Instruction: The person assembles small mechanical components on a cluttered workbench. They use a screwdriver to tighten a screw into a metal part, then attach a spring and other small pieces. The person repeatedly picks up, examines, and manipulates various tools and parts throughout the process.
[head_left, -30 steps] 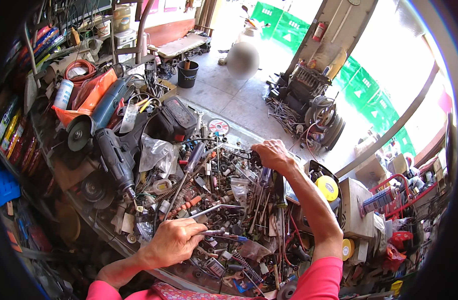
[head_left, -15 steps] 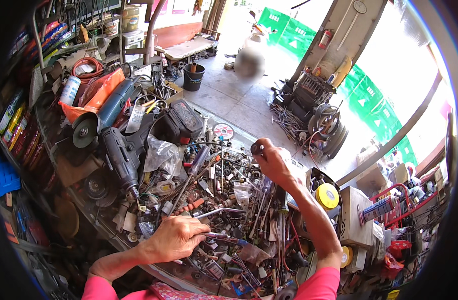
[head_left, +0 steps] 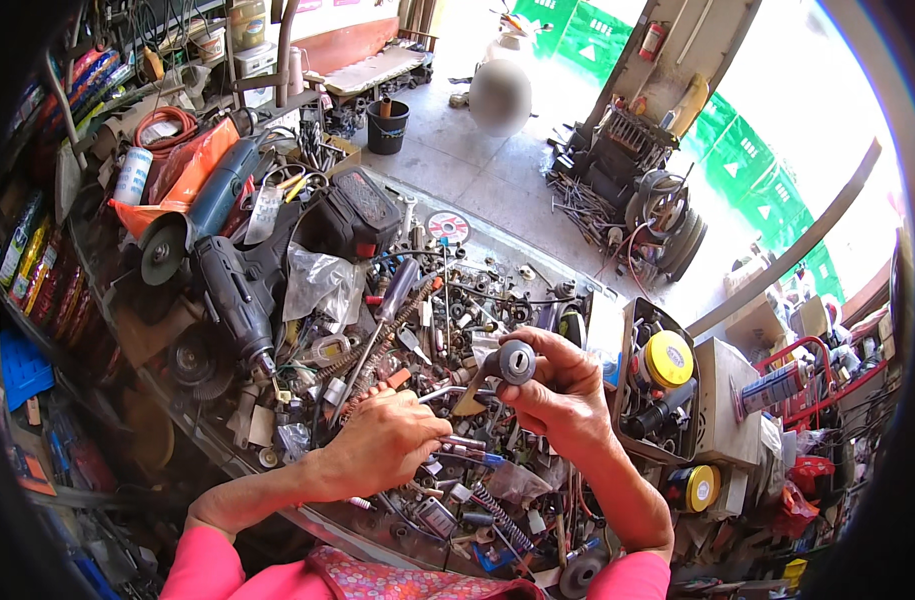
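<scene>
In my right hand [head_left: 574, 395] a dark, round lock cylinder [head_left: 516, 362] is pinched between thumb and fingers. Its metal face with the keyhole is turned toward me, held above the heap of parts. My left hand [head_left: 385, 440] is curled closed low over the same heap; what it grips, if anything, is hidden. Beside its fingertips lies a slim purplish rod-shaped piece [head_left: 464, 441], and a bent metal rod [head_left: 443, 393] shows just beyond. A long screwdriver [head_left: 398, 290] with a dark handle lies farther back, next to a clear plastic bag [head_left: 323, 283].
A cordless drill [head_left: 239, 300] and a blue angle grinder [head_left: 222, 190] crowd the left of the bench. At the right stands a tray [head_left: 632, 437] with a yellow-lidded tub [head_left: 667, 358]. A black bucket [head_left: 387, 130] sits on the floor beyond.
My right hand has come nearer and lower, turning the lock cylinder's keyhole face toward me. My left hand has shifted slightly right and up, its fingers more curled.
</scene>
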{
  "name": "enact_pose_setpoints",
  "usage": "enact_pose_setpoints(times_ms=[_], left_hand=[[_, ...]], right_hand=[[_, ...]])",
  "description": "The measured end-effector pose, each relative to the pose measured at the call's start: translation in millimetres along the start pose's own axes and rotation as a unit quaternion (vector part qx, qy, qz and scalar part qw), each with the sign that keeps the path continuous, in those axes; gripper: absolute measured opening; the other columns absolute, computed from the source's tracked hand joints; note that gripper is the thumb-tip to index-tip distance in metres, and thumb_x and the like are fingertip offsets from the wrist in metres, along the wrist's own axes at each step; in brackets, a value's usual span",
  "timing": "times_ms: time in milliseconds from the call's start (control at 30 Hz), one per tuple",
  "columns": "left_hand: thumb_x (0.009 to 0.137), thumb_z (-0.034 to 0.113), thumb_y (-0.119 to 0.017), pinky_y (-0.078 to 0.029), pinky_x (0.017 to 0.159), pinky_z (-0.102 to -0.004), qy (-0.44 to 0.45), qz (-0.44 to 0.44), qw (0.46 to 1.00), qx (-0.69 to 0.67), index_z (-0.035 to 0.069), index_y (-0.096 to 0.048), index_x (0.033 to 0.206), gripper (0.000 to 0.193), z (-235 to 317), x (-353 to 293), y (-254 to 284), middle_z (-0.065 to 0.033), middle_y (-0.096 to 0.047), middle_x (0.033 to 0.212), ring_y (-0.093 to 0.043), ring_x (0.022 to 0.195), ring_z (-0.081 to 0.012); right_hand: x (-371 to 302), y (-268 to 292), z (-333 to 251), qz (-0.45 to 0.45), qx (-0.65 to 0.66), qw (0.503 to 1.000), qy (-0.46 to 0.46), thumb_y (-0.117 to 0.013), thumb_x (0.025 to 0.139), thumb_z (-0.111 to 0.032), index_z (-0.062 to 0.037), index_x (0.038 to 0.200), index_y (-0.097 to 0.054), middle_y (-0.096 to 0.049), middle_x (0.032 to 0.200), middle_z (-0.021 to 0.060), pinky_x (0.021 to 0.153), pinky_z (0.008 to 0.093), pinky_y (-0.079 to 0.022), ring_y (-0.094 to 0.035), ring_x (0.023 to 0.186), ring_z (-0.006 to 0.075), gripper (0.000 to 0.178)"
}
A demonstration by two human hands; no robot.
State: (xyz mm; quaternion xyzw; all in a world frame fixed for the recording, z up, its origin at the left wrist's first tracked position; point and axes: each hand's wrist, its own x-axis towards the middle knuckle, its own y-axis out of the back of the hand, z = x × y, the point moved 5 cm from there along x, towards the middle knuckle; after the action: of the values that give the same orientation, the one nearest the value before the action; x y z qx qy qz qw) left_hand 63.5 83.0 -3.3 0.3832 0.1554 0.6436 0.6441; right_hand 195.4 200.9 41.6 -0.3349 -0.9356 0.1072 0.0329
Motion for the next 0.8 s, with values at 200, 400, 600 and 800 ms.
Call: enact_pose_setpoints(times_ms=[200, 400, 600, 800], left_hand=[[0.079, 0.007, -0.066, -0.046, 0.086, -0.0428, -0.004, 0.016, 1.0, 0.016, 0.006, -0.069, 0.092, 0.013, -6, 2, -10, -0.0084, -0.061, 0.074, -0.06, 0.077, -0.0277], [0.09, 0.011, -0.062, -0.051, 0.072, -0.034, 0.046, 0.105, 0.987, -0.113, 0.002, -0.069, 0.1, 0.015, -7, 10, 18, -0.0109, -0.069, 0.086, -0.066, 0.078, -0.0225], [0.096, 0.021, -0.06, -0.054, 0.078, -0.0266, 0.228, 0.013, 0.71, -0.666, 0.003, -0.06, 0.121, 0.031, -2, 25, 15, -0.0057, -0.069, 0.101, -0.066, 0.085, -0.0115], [0.094, 0.011, -0.06, -0.056, 0.078, -0.0295, 0.22, 0.023, 0.601, -0.768, 0.003, -0.057, 0.123, 0.03, -10, 19, -2, -0.0069, -0.068, 0.105, -0.067, 0.091, -0.0152]], right_hand=[[-2, 2, 1, 0.016, 0.003, 1.0, 0.011, -0.072, 0.085, -0.005, -0.0043, 0.128, -0.056, -0.068, 0.08, 0.0007, 0.044, 0.0171, -0.029, -0.045, 0.053, -0.0008, 0.046], [0, -4, 3, -0.031, 0.013, 0.999, 0.02, -0.072, 0.085, -0.004, -0.0022, 0.128, -0.056, -0.07, 0.089, 0.0038, 0.061, 0.0179, -0.047, -0.061, 0.076, 0.0048, 0.046], [1, -11, 12, -0.054, 0.02, 0.997, -0.044, -0.07, 0.089, -0.01, -0.0058, 0.131, -0.055, -0.07, 0.086, 0.0042, 0.051, 0.0187, -0.039, -0.051, 0.062, 0.0028, 0.045], [1, -17, 11, -0.024, -0.027, 0.994, -0.103, -0.067, 0.092, -0.019, -0.0058, 0.128, -0.057, -0.069, 0.08, 0.0029, 0.047, 0.0174, -0.035, -0.047, 0.055, 0.0007, 0.04]])
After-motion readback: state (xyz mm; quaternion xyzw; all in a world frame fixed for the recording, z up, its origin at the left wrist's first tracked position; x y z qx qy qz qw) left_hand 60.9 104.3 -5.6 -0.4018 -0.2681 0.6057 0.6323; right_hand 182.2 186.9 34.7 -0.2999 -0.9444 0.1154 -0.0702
